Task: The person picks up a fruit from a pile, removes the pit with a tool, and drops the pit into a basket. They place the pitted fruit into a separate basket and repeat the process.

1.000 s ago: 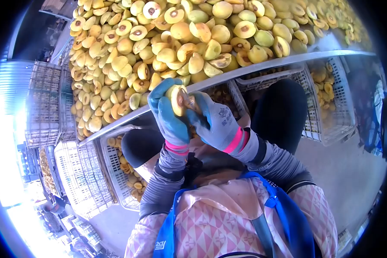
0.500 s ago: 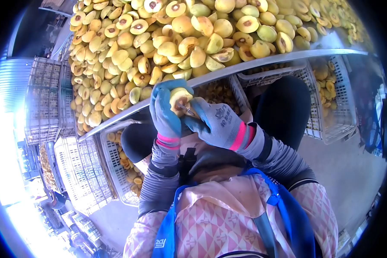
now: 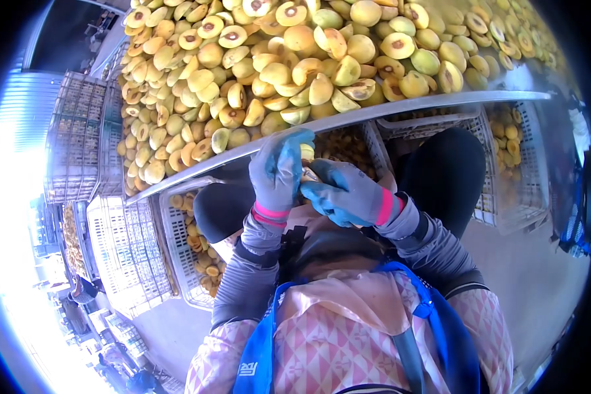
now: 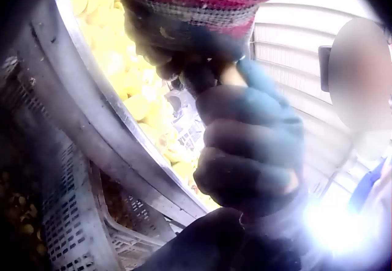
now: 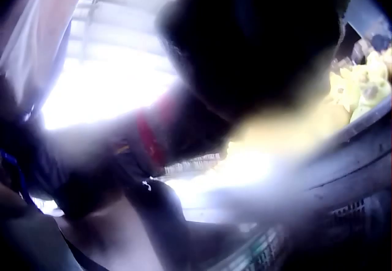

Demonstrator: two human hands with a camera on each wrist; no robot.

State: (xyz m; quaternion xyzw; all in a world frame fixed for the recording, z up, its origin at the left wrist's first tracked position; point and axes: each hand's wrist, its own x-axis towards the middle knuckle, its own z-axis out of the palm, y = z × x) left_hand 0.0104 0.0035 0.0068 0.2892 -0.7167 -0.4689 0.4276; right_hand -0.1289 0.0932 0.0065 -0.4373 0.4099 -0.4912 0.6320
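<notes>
In the head view, both hands wear grey gloves with blue-coated fingers and meet just below the metal table edge. My left hand (image 3: 276, 172) holds a yellow peach half (image 3: 306, 152), mostly hidden behind its fingers. My right hand (image 3: 343, 194) grips a small tool, its metal part (image 3: 311, 175) at the fruit and a pale end showing below the fist. The tool's exact kind is hidden by the fingers. Curled blue fingers (image 4: 251, 139) show close up in the left wrist view. The right wrist view is dark and blurred around the hand.
A large heap of halved yellow peaches (image 3: 262, 72) lies on the table behind its raised metal rim (image 3: 427, 105). Under and beside it stand plastic crates (image 3: 171, 236) with more pieces. My knees flank the hands. Stacked crates (image 3: 125, 256) stand at the left.
The hands have shifted slightly right and down in the head view. The right hand has rolled, showing its blue fingers, and the peach half's cut face has turned mostly out of sight.
</notes>
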